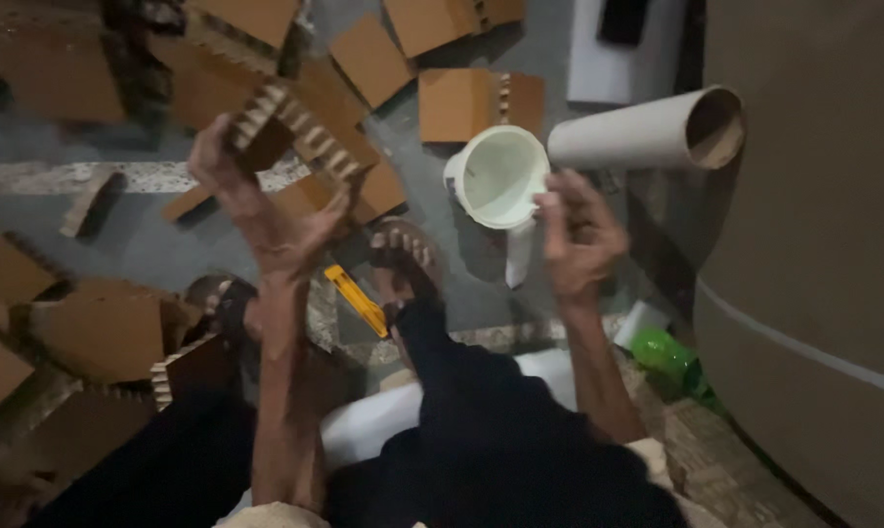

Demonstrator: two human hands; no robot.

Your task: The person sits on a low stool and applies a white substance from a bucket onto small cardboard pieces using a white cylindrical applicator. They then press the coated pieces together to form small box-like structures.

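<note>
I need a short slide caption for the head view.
Left hand lifts notched cardboard; right hand is empty beside white jug.

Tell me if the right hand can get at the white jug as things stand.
Probably yes: the right hand is empty and open, just beside the white jug, with nothing between them.

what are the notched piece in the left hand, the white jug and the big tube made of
Notched piece, held by the left hand: looks like brown corrugated cardboard, matte, with fluted layers showing at the toothed edge.
White jug, by the right hand: probably plastic, smooth and slightly glossy, thin rim.
Big tube: likely thick cardboard, pale matte outside, brown wall visible at the open end.
</note>
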